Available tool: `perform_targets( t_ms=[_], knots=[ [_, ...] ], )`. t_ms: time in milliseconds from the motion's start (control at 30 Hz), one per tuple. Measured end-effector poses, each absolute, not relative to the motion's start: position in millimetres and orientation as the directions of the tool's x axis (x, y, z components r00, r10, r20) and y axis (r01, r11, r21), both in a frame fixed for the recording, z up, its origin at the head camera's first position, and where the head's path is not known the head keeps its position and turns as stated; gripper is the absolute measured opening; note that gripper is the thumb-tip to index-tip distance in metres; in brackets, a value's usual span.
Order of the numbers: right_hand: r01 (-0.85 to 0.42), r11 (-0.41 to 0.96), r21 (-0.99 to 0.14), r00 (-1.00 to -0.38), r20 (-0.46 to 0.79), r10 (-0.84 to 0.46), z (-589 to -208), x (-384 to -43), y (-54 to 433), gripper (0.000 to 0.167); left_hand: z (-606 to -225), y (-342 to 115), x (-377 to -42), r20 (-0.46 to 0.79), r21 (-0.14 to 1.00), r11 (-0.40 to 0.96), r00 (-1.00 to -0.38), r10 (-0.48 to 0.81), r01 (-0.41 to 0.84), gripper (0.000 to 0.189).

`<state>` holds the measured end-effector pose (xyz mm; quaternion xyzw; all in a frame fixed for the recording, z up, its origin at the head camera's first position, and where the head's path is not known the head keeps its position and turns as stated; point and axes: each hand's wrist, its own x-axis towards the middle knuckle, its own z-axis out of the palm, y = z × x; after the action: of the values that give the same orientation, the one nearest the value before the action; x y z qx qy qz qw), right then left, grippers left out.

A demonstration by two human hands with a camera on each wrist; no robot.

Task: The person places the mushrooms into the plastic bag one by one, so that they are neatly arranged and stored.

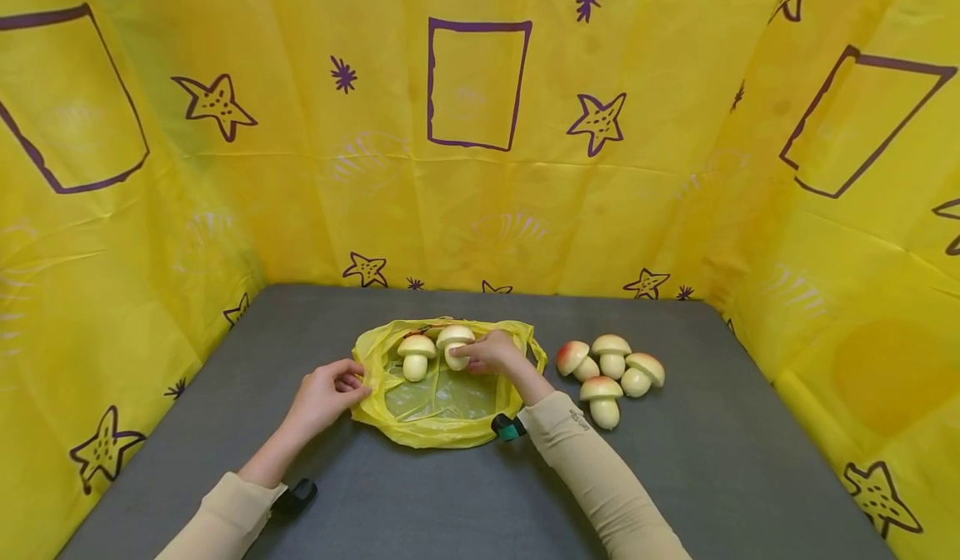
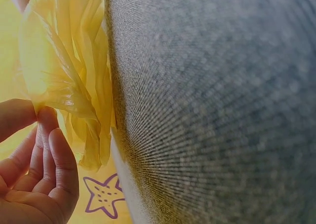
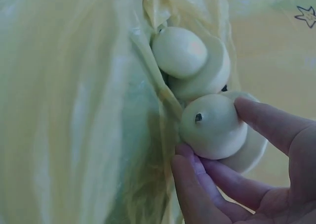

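A yellow plastic bag (image 1: 431,435) lies with its mouth spread wide on the grey table. At its left side my left hand (image 1: 322,395) pinches the rim between thumb and finger, as the left wrist view shows on the thin plastic (image 2: 64,85). Inside the bag's far part my right hand (image 1: 497,353) grips a toy mushroom (image 1: 454,337) by its pale stem, thumb on one side and fingers on the other. Touching it in the right wrist view is a second mushroom (image 3: 180,53), which stands left of it in the head view.
Several more mushrooms with reddish-cream caps, one of them the nearest mushroom (image 1: 602,402), lie grouped to the right of the bag. Yellow cloth walls (image 1: 480,193) with purple drawings enclose the grey table (image 1: 420,510) at the back and sides.
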<state>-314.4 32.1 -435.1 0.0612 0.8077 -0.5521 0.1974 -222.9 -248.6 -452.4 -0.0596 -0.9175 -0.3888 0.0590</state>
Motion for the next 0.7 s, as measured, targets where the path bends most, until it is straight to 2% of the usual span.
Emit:
perform_targets(
  t_ms=[133,367,700],
  knots=[
    [0.32,0.397,-0.86,-0.915,-0.389,-0.105,-441.0,-316.0,31.1,0.035,-453.0,-248.5,-222.3,0.156,0.704,0.692,-0.985,0.067,0.159,0.027],
    [0.331,0.423,-0.843,-0.911,-0.402,-0.089,-447.3,-315.2,30.7,0.05,-452.8,-248.2,-221.8,0.158,0.704,0.694,-0.986,0.059,0.154,0.026],
    [0.323,0.437,-0.84,-0.915,-0.395,-0.082,-447.9,-312.6,30.3,0.057,-452.6,-248.4,-222.1,0.144,0.7,0.699,-0.988,0.062,0.146,0.029]
  ],
)
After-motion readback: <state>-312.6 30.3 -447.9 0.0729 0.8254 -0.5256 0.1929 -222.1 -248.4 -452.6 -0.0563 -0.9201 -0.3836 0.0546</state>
